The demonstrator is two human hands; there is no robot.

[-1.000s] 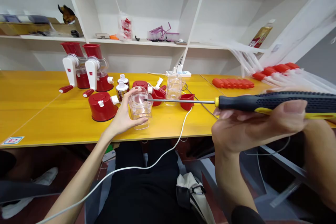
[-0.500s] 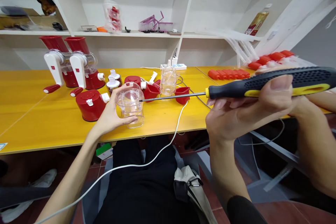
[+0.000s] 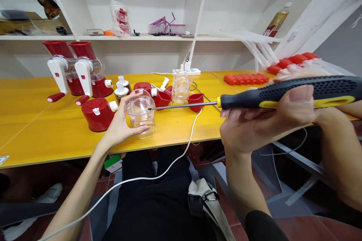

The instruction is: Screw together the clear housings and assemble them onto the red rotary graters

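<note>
My left hand (image 3: 120, 126) is curled around a clear plastic housing (image 3: 140, 115) standing near the front of the yellow table (image 3: 42, 128). My right hand (image 3: 263, 128) is closed on the black-and-yellow handle of a long screwdriver (image 3: 283, 96), held level. Its metal tip (image 3: 149, 109) reaches the upper right side of the clear housing. A second forearm (image 3: 342, 158) rises at the right edge toward the same handle; I cannot tell whose it is.
Left of the housing are a red base (image 3: 96, 113), two assembled red-and-white graters (image 3: 82, 71) and drum blades (image 3: 121, 88). Behind it stand another clear housing (image 3: 181, 88) and red hoppers (image 3: 196, 101). A white cable (image 3: 169, 165) hangs off the table's front edge. Red parts (image 3: 246, 79) lie in a row at the right.
The screwdriver has slid a little to the left, its tip reaching further across the clear housing. My left hand stays on the housing. The view has shifted slightly.
</note>
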